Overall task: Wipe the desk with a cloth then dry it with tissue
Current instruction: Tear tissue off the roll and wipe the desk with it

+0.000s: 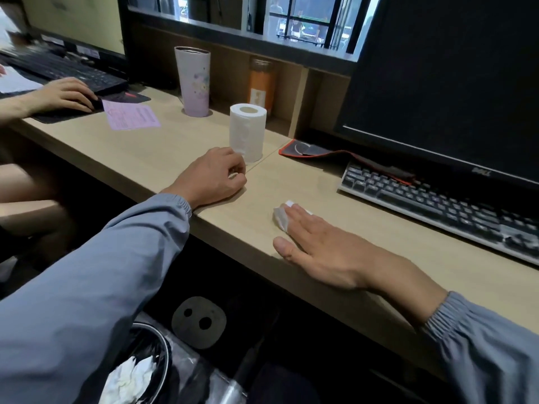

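A pale wood desk (151, 158) carries a tumbler (194, 81), a roll (247, 132) and a keyboard (437, 205) under a monitor (452, 83). The right hand (326, 249) lies flat near the front edge, fingers straight and together, pressing a folded tissue (279, 218). The left hand (210, 176) rests just beside the roll, fingers loosely curled.

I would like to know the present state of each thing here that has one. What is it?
right hand: flat, fingers pressing the tissue on the desk
left hand: curled, resting on the desk; contents unclear
tissue roll: upright
tumbler: upright
monitor: screen dark
bin: holds crumpled white paper
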`<act>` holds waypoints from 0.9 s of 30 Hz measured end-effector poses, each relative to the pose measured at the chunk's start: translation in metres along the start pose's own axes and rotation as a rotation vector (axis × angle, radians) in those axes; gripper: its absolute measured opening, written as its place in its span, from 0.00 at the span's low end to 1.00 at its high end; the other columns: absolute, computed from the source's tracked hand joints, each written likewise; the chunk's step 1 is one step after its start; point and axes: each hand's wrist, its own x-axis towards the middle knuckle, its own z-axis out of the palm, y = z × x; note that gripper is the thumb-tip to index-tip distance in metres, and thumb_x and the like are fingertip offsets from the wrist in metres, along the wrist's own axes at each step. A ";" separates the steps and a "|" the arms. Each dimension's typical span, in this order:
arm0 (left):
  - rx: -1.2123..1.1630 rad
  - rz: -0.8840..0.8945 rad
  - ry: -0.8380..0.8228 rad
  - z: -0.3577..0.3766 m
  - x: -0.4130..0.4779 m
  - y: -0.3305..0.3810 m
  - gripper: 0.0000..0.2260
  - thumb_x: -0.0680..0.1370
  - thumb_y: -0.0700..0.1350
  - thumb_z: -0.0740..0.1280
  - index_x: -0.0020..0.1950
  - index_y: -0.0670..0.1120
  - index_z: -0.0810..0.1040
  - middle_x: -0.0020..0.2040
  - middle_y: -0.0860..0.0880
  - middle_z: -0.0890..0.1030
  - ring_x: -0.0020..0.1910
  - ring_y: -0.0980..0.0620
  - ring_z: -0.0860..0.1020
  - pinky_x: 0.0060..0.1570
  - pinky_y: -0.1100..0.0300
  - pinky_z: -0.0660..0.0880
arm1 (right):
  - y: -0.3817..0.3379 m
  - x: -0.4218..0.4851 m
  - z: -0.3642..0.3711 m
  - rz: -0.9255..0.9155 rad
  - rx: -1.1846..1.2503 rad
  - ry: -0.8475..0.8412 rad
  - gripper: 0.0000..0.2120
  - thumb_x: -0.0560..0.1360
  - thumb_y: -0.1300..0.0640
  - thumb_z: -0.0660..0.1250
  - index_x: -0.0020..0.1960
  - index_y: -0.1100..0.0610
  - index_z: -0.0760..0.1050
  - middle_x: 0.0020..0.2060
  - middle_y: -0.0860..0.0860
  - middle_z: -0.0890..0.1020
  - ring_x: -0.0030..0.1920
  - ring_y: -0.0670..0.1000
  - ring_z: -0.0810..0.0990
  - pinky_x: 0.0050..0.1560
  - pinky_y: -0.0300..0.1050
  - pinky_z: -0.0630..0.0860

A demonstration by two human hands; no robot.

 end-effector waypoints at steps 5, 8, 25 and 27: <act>0.070 -0.014 0.010 -0.001 -0.003 0.010 0.12 0.77 0.57 0.62 0.50 0.51 0.79 0.52 0.50 0.80 0.52 0.48 0.75 0.54 0.48 0.76 | -0.018 -0.033 0.019 -0.093 -0.009 0.011 0.39 0.80 0.28 0.42 0.83 0.46 0.32 0.79 0.39 0.31 0.75 0.34 0.27 0.78 0.39 0.33; 0.162 -0.142 0.000 0.009 -0.002 0.037 0.13 0.81 0.55 0.61 0.55 0.49 0.79 0.56 0.46 0.80 0.54 0.43 0.76 0.55 0.47 0.72 | -0.011 -0.032 0.016 -0.098 0.027 0.011 0.37 0.82 0.30 0.42 0.83 0.45 0.34 0.80 0.38 0.33 0.75 0.33 0.29 0.79 0.39 0.35; -0.003 0.028 0.083 0.037 -0.026 0.072 0.16 0.80 0.56 0.56 0.53 0.51 0.82 0.55 0.53 0.82 0.57 0.48 0.79 0.59 0.45 0.74 | 0.021 -0.005 0.007 0.026 0.069 0.007 0.38 0.81 0.30 0.38 0.84 0.50 0.35 0.82 0.44 0.36 0.79 0.39 0.31 0.81 0.45 0.37; -0.012 0.021 0.079 0.036 -0.027 0.072 0.13 0.82 0.54 0.59 0.54 0.51 0.81 0.55 0.53 0.82 0.56 0.48 0.78 0.59 0.46 0.73 | 0.024 0.006 0.002 0.057 0.077 0.009 0.38 0.82 0.31 0.38 0.84 0.51 0.35 0.83 0.47 0.36 0.80 0.42 0.31 0.81 0.47 0.37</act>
